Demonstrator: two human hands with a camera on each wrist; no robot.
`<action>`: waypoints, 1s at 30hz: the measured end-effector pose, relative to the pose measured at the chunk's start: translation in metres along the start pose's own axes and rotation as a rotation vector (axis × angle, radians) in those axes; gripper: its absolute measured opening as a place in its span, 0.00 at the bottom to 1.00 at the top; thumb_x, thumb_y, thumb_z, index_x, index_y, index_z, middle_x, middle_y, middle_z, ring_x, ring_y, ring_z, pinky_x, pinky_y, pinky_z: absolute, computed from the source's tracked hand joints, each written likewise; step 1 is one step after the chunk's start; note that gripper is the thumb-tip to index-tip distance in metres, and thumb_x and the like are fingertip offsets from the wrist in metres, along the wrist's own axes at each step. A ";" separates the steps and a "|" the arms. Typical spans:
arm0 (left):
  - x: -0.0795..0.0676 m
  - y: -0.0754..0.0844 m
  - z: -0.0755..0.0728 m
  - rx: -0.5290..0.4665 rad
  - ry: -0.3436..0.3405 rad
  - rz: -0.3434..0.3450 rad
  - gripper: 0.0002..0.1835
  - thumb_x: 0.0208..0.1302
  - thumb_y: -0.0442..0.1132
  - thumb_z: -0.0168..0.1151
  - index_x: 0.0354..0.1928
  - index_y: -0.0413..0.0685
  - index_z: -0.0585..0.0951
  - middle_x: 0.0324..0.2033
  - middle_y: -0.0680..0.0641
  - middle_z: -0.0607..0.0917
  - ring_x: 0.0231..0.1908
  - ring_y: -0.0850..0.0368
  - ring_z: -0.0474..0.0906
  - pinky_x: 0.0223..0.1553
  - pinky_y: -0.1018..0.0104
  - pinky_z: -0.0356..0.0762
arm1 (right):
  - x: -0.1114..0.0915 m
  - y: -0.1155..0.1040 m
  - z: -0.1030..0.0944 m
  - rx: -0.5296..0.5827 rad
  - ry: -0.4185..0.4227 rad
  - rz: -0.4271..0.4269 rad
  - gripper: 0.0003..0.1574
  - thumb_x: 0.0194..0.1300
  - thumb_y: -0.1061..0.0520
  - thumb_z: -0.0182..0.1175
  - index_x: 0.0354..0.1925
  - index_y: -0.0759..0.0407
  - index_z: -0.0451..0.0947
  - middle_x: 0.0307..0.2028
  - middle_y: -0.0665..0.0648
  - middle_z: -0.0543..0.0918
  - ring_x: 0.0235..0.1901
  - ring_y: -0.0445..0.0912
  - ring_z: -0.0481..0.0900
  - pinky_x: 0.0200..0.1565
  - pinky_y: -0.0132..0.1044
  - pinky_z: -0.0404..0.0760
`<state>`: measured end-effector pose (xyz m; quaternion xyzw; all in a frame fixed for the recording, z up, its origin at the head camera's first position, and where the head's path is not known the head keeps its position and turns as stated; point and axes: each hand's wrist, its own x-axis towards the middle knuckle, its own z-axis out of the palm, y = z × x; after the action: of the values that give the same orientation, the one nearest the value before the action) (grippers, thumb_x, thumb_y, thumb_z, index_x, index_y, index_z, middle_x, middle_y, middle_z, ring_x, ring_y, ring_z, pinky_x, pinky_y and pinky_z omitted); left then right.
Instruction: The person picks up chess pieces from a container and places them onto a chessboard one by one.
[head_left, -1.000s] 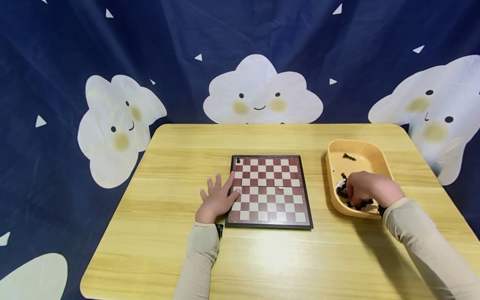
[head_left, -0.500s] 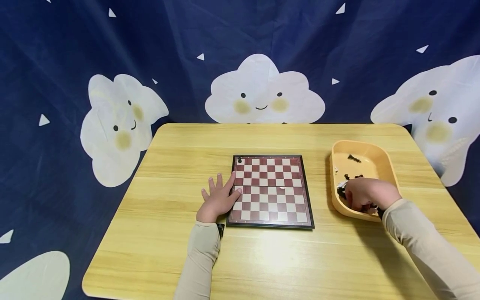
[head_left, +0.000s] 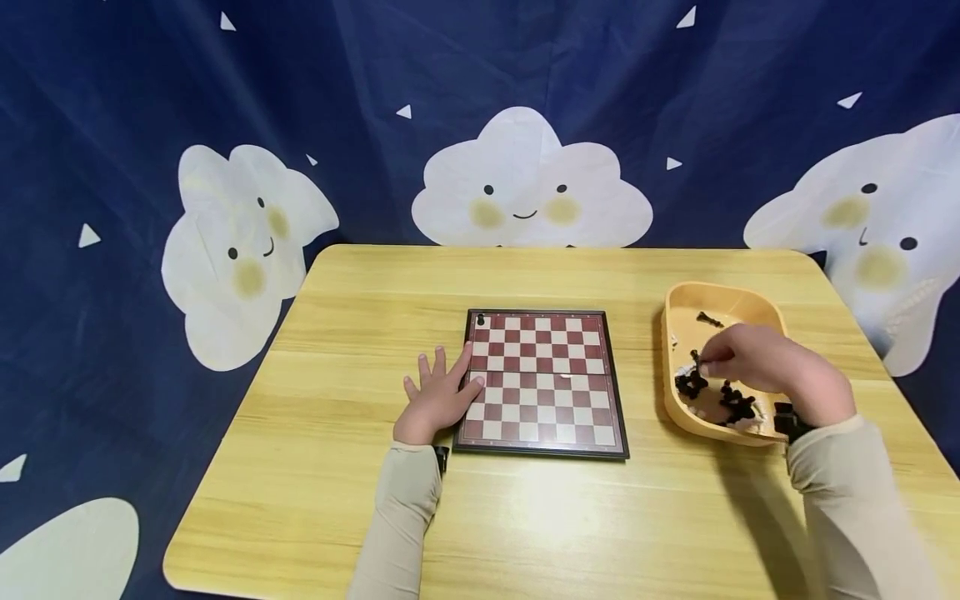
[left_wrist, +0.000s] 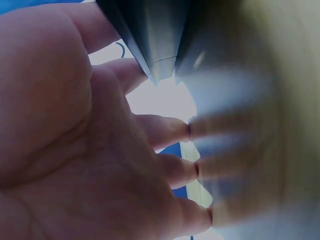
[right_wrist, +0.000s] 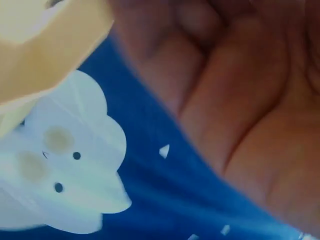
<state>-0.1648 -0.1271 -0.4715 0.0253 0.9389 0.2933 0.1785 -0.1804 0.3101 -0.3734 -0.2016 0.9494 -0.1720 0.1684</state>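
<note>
A folding chessboard with red-brown and white squares lies on the table. One black chess piece stands on its far left corner square. My left hand rests with spread fingers at the board's left edge; the left wrist view shows its palm beside the board's dark side. My right hand is over the yellow tray, fingers bent and tips together beside a small black chess piece. Whether the fingertips hold a piece is hidden. The right wrist view shows only the palm and the tray's side.
In the tray lie several black chess pieces and white ones, heaped toward the near side, with another black piece at the far end. The wooden table meets a dark blue cloud-patterned curtain behind.
My right hand has risen from among the pieces in the tray, uncovering the black ones at the near side. My left hand stays at the board's edge. The view has shifted slightly.
</note>
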 end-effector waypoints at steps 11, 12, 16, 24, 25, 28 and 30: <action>0.002 0.000 0.002 -0.007 0.001 0.002 0.37 0.80 0.58 0.46 0.84 0.63 0.50 0.81 0.34 0.38 0.78 0.31 0.21 0.70 0.26 0.21 | 0.029 -0.058 0.031 0.520 0.571 -0.209 0.20 0.74 0.65 0.62 0.62 0.64 0.79 0.46 0.62 0.89 0.40 0.33 0.85 0.44 0.21 0.80; 0.001 0.000 0.001 -0.007 0.001 0.002 0.37 0.80 0.58 0.46 0.84 0.64 0.50 0.81 0.34 0.38 0.78 0.31 0.21 0.70 0.26 0.21 | 0.032 -0.062 0.032 0.544 0.577 -0.232 0.22 0.74 0.66 0.61 0.64 0.64 0.78 0.46 0.62 0.89 0.40 0.34 0.86 0.45 0.21 0.80; 0.001 0.000 0.001 -0.003 -0.002 -0.003 0.37 0.80 0.59 0.47 0.84 0.64 0.49 0.82 0.35 0.38 0.78 0.32 0.21 0.70 0.26 0.21 | 0.043 -0.077 0.034 0.562 0.573 -0.313 0.24 0.75 0.68 0.58 0.66 0.64 0.75 0.44 0.62 0.89 0.40 0.38 0.86 0.45 0.23 0.81; 0.001 0.002 0.000 0.002 -0.002 -0.003 0.37 0.80 0.59 0.46 0.84 0.65 0.49 0.82 0.35 0.37 0.78 0.32 0.21 0.70 0.26 0.21 | 0.056 -0.097 0.043 0.620 0.500 -0.391 0.21 0.76 0.69 0.56 0.64 0.68 0.75 0.47 0.66 0.88 0.43 0.38 0.87 0.44 0.27 0.83; 0.001 0.002 0.000 0.001 -0.001 -0.002 0.37 0.80 0.59 0.46 0.84 0.65 0.49 0.82 0.35 0.37 0.78 0.32 0.21 0.70 0.26 0.21 | 0.057 -0.099 0.045 0.627 0.501 -0.392 0.21 0.76 0.69 0.56 0.64 0.68 0.75 0.47 0.66 0.88 0.43 0.38 0.87 0.42 0.27 0.83; 0.000 0.001 -0.001 0.003 -0.004 -0.004 0.37 0.80 0.59 0.46 0.84 0.65 0.49 0.82 0.35 0.37 0.78 0.32 0.20 0.70 0.26 0.20 | 0.064 -0.105 0.053 0.646 0.513 -0.402 0.21 0.76 0.69 0.56 0.65 0.67 0.75 0.47 0.65 0.89 0.42 0.36 0.87 0.39 0.28 0.82; -0.001 0.001 -0.002 0.004 -0.004 -0.004 0.37 0.80 0.59 0.46 0.84 0.64 0.49 0.81 0.35 0.37 0.78 0.32 0.20 0.70 0.26 0.21 | 0.070 -0.109 0.057 0.662 0.522 -0.408 0.21 0.76 0.69 0.56 0.65 0.66 0.75 0.49 0.64 0.89 0.43 0.37 0.87 0.39 0.30 0.84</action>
<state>-0.1650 -0.1273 -0.4696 0.0246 0.9392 0.2908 0.1811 -0.1827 0.1712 -0.3985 -0.2695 0.7952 -0.5401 -0.0579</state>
